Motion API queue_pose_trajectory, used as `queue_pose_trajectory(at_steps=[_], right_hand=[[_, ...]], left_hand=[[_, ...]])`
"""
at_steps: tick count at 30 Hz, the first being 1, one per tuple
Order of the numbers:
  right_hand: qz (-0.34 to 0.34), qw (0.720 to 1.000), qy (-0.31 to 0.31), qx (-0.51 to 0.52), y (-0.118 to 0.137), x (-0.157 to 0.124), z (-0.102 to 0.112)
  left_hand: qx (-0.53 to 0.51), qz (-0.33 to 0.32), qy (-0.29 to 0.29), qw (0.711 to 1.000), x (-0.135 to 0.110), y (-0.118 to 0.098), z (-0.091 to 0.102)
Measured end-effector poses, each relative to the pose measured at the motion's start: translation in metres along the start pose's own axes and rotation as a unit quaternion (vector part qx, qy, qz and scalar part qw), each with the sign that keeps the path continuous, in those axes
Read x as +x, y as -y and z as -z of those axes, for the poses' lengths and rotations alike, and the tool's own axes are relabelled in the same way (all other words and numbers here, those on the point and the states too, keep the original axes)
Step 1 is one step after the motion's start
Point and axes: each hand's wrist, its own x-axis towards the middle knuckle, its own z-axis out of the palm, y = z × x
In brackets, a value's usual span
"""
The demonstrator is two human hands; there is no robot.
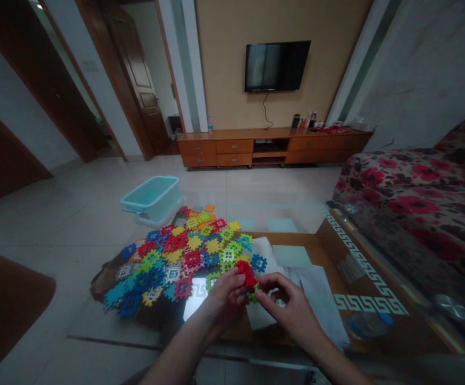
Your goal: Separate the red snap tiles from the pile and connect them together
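My left hand point(226, 294) is closed around a red interlocking plastic block point(246, 274), held up over the glass table. My right hand point(283, 297) pinches a green interlocking block point(255, 291) at the red one's lower right edge. The two pieces touch; whether they are locked together I cannot tell. Just beyond and left of my hands spreads a heap of interlocking blocks point(194, 244) in red, yellow, blue, green, white and grey. A single blue block point(259, 262) lies right of the heap, behind my right hand.
White papers point(316, 299) lie on the glass table to my right, near a blue-capped bottle point(369, 325). A turquoise plastic bin point(152, 195) stands past the heap at left. Farther off are a flowered sofa point(417, 187) and a wooden TV cabinet point(234, 145).
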Motion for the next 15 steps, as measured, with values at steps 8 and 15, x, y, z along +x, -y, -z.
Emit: queue_pose_trajectory(at_steps=[8, 15], right_hand=[[-0.043, 0.996, -0.023, 0.069, -0.010, 0.003, -0.005], [-0.050, 0.995, -0.030, 0.079, -0.010, 0.003, -0.005]], left_hand=[[0.028, -0.013, -0.004, 1.000, -0.001, 0.004, -0.001], [0.050, -0.021, 0.012, 0.998, 0.001, 0.006, 0.001]])
